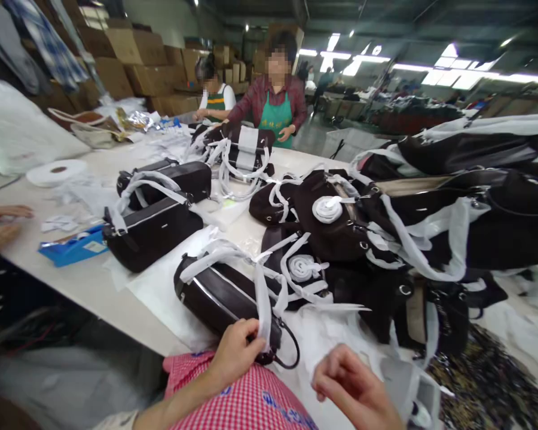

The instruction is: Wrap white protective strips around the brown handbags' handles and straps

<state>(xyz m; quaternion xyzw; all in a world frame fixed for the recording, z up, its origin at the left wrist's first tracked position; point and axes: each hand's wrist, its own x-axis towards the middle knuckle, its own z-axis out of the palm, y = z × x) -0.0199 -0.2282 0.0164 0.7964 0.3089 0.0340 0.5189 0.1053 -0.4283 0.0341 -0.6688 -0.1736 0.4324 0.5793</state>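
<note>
A dark brown handbag (219, 292) lies tilted on the table in front of me, its straps wrapped in white tissue. My left hand (237, 349) rests at the bag's near end, thumb and fingers pinched on a wrapped strap (263, 307). A thin dark loop (291, 346) sticks out from that end, just right of my fingers. My right hand (354, 388) hovers to the right, apart from the bag, with fingers curled in. Whatever it holds, if anything, is hidden. White wrapping sheets (314, 334) lie between the bag and that hand.
More dark bags (156, 236) stand at left, and others pile up at right (511, 221). A blue tape dispenser (74, 246) sits near another person's hands (2, 227). Small dark and gold pieces (488, 382) heap at lower right. Two people (273, 101) stand across the table.
</note>
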